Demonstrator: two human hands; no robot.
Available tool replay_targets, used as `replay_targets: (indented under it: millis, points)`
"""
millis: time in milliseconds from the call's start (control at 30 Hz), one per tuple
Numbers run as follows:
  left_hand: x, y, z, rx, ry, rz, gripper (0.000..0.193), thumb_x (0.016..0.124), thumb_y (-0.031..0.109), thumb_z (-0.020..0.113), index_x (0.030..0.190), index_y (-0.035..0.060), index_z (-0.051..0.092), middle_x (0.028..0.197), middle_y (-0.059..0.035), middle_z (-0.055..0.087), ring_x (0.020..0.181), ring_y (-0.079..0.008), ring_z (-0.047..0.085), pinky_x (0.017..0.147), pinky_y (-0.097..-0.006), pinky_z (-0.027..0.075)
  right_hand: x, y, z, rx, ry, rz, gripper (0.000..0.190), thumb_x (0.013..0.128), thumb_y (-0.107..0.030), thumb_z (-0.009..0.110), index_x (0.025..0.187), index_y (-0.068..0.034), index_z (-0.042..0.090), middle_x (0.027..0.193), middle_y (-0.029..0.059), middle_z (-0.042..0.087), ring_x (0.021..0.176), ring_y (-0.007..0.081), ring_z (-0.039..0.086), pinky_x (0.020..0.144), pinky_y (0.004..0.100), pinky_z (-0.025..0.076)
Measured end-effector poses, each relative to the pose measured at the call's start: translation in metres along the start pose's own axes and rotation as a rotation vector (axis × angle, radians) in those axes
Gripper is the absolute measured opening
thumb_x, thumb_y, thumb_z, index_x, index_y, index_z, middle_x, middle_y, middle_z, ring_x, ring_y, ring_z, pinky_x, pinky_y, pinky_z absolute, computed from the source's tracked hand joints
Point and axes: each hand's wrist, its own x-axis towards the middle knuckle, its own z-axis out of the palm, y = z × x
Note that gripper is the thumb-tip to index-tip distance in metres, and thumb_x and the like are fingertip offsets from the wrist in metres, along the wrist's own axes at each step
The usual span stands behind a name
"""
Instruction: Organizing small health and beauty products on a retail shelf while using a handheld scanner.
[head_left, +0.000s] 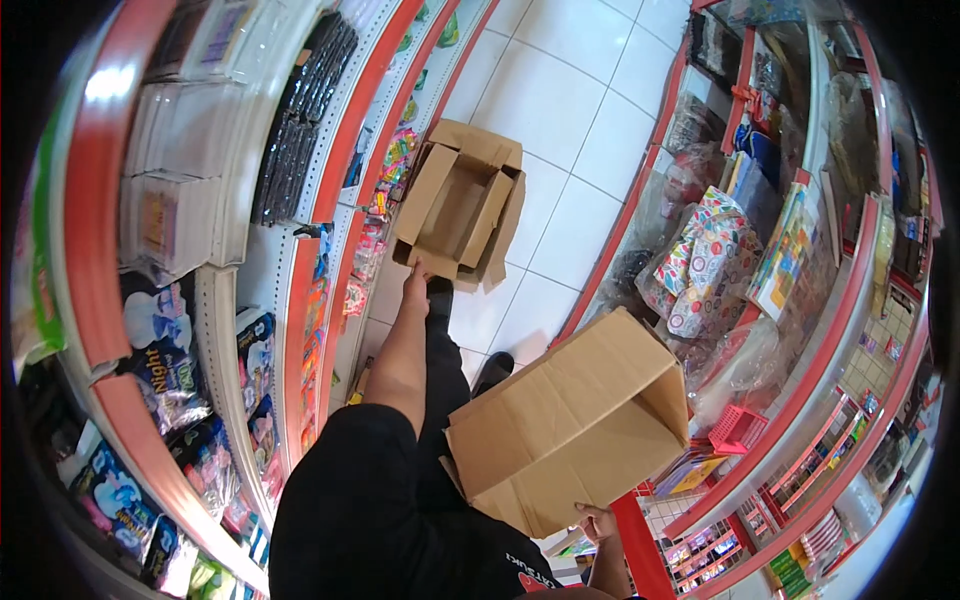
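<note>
My left hand (418, 283) reaches forward and grips the near edge of a small cardboard box (457, 199). Its top faces me with the flaps spread, and no contents show inside. At my right side, my right hand (598, 523) holds a larger cardboard box (555, 405) by its lower edge. This one is tilted, with a long fold across it and an opening towards the right; its inside is mostly hidden. The fingers under each box are partly out of sight.
Shelves with red edges (375, 97) line the left, stocked with packaged pads (165, 352) and sweets (397, 161). Shelving on the right holds patterned bags (712, 262) and a pink basket (739, 429). Between them runs a white tiled floor (570, 112), with my dark shoe (493, 371) on it.
</note>
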Motion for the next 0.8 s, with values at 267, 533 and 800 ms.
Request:
replay_targets:
  millis: [267,533,800]
  points:
    - [-0.128,0.053,0.005,0.01,-0.184,0.33,0.079,0.094,0.068,0.038,0.154,0.0178,0.028,0.16,-0.0023,0.029,0.149,-0.0197,0.019,0.112,-0.0645,-0.003,-0.011,0.0,0.025,-0.021,-0.069,-0.165,0.044,0.081,0.006,0.064,0.124,0.002,0.056,0.109,0.0168,0.068,0.093,0.0303,0.07,0.078,0.0439,0.06]
    - [-0.276,0.095,-0.003,0.136,-0.479,0.492,0.089,0.092,0.077,0.022,0.156,0.0158,0.023,0.162,-0.0089,0.02,0.152,-0.0257,0.004,0.117,-0.0574,-0.004,-0.042,-0.033,0.055,-0.113,-0.148,-0.295,0.045,0.081,0.001,0.06,0.125,0.001,0.05,0.107,0.0158,0.066,0.09,0.0329,0.07,0.073,0.0489,0.062]
    - [-0.411,0.048,-0.072,0.118,-0.504,0.686,0.096,0.09,0.08,0.018,0.156,0.0118,0.021,0.164,-0.0104,0.014,0.151,-0.0293,0.009,0.118,-0.0556,0.003,-0.001,-0.066,0.046,-0.226,-0.205,-0.464,0.045,0.079,-0.002,0.053,0.124,0.003,0.048,0.11,0.0159,0.063,0.093,0.031,0.069,0.078,0.0471,0.061]
